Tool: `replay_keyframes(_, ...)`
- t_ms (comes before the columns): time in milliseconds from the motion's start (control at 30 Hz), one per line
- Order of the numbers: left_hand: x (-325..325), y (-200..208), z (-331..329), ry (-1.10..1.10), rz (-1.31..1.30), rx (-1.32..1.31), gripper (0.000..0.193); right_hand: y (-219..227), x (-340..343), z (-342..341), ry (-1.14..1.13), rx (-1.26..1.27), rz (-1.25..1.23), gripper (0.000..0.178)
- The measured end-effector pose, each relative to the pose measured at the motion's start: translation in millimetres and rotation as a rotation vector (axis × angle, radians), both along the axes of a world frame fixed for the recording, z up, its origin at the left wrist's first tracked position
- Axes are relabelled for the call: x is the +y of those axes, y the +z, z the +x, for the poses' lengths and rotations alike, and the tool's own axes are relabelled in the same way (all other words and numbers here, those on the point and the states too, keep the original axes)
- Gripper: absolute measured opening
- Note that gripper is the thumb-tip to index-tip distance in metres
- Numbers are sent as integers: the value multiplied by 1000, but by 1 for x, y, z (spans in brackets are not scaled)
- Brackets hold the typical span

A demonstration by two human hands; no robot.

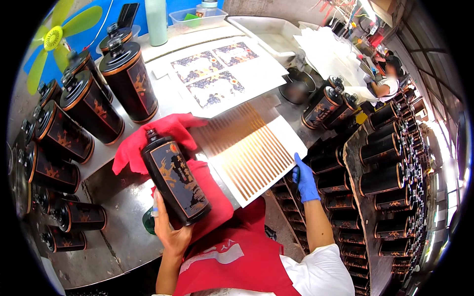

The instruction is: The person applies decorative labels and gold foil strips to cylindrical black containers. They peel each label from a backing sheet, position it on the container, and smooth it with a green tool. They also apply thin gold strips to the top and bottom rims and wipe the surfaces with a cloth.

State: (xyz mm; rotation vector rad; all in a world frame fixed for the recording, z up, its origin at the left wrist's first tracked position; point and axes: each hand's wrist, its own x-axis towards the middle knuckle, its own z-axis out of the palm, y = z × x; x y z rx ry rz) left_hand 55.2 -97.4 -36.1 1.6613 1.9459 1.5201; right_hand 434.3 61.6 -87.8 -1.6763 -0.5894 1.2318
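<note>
My bare left hand (171, 236), with a wrap on one finger, holds a black bottle (177, 178) by its side and base. Gold and red decoration covers the bottle's grey front panel, and it leans with its neck up and to the left. A red cloth (132, 152) lies behind and under it. In a blue glove, my right hand (306, 183) is closed on the right edge of a white sheet with gold stripes (253, 153). The fingers under that sheet are partly hidden. Printed decal sheets (217, 79) lie just beyond it.
Several black bottles (91, 106) stand along the table's left side. A green fan (53, 38) is at the far left. A white tray (247, 22) and a dark bowl (298, 84) sit at the back. Racks of bottles (382, 177) fill the right, where another person (387, 86) sits.
</note>
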Motion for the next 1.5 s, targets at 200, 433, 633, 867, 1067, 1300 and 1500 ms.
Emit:
replay_keyframes(200, -4, -3, -2, 15, -62, 43, 100, -5, 2, 27, 179, -170, 0, 25)
replay_keyframes(433, -17, 27, -16, -57, 24, -4, 102, 78, -15, 6, 230, -427, 193, 12)
replay_keyframes(633, 45, 103, 19, -559, -106, -51, 50, 199, -14, -101, 782, -707, 315, 10)
replay_keyframes(867, 100, 143, 33, -1071, -195, -685, 29, 273, 0, -151, 1148, -371, 464, 8)
replay_keyframes(1067, 56, 133, -37, -565, -218, -456, 21, 229, 41, -142, 1035, -158, 374, 11)
replay_keyframes(1300, 52, 87, -88, -22, 166, 394, 22, 197, 73, -163, 966, -151, 294, 7)
replay_keyframes(1500, 78, 62, -102, 49, 405, 611, 37, 178, 99, -176, 899, -233, 300, 9)
